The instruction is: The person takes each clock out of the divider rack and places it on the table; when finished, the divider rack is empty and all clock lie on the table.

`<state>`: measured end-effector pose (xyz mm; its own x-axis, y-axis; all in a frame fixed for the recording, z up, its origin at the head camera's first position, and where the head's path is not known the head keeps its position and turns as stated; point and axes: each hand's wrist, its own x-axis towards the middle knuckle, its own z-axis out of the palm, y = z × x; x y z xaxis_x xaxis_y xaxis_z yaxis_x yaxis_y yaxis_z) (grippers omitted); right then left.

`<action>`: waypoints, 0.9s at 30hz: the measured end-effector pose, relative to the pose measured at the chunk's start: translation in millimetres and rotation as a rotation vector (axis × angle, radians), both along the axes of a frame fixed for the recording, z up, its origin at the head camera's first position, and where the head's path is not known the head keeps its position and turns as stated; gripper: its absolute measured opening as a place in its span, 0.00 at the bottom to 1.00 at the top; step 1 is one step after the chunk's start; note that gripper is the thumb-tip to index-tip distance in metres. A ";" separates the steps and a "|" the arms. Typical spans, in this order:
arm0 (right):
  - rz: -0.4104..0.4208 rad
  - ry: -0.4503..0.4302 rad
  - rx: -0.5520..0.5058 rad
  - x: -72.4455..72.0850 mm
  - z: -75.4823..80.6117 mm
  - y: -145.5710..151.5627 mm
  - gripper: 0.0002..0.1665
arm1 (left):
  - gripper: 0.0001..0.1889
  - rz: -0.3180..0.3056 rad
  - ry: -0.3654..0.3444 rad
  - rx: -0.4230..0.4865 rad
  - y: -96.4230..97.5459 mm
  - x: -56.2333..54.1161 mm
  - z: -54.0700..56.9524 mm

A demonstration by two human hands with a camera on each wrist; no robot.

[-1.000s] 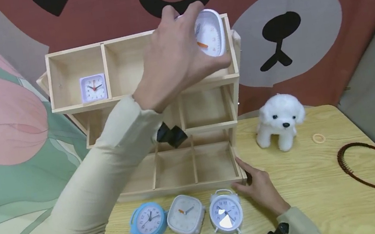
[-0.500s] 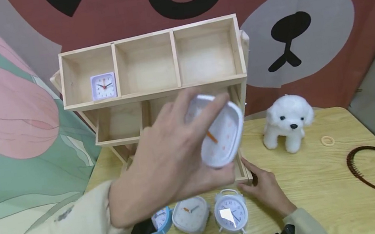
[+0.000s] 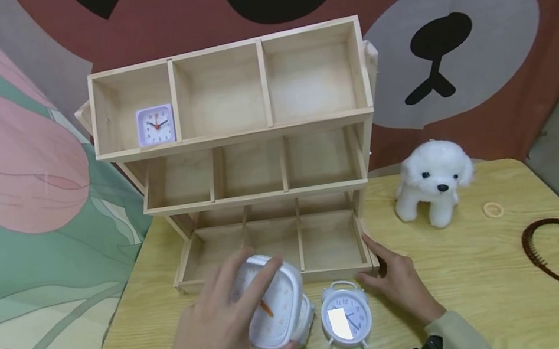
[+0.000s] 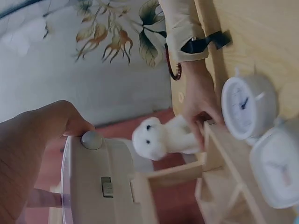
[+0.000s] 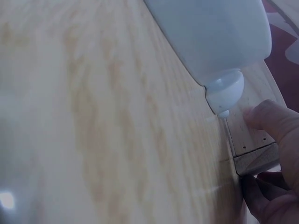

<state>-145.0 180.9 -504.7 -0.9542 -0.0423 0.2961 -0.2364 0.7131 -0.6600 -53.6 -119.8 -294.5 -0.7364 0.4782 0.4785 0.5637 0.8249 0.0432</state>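
In the head view my left hand (image 3: 216,332) grips a white square alarm clock (image 3: 277,312) by its sides, low in front of the shelf. The clock's back (image 4: 93,182) fills the lower left of the left wrist view. Behind it a second white square clock (image 3: 306,320) is mostly hidden; the left wrist view shows its dial (image 4: 280,170). A white round twin-bell clock (image 3: 346,315) stands to the right. My right hand (image 3: 402,285) holds the front right corner of the three-tier wooden organizer (image 3: 278,282), thumb (image 5: 268,116) on the front and fingers around the side.
A small purple clock (image 3: 156,125) sits in the top left compartment. Right of the organizer stand a white plush dog (image 3: 433,182), a small pale ring (image 3: 492,210) and a dark red headband (image 3: 544,265) on the table (image 3: 462,256). A patterned cloth hangs behind.
My left hand has brought the white square clock down from the top right compartment to the front of the organizer, and it now covers the blue clock. The right hand has kept its hold.
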 end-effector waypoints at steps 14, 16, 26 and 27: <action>0.016 -0.050 -0.012 1.2 5.7 1.9 0.52 | 0.49 0.266 -0.133 0.092 -104.0 -19.3 -82.5; 0.020 -0.039 -0.004 1.1 5.8 3.3 0.52 | 0.48 0.269 -0.126 0.097 -128.8 -28.3 -97.0; 0.007 -0.040 0.002 1.5 5.7 1.4 0.52 | 0.47 0.342 -0.318 0.056 -190.2 -41.0 -152.1; 0.011 -0.035 0.003 1.4 5.5 0.6 0.52 | 0.48 0.352 -0.338 0.051 -191.3 -40.7 -155.4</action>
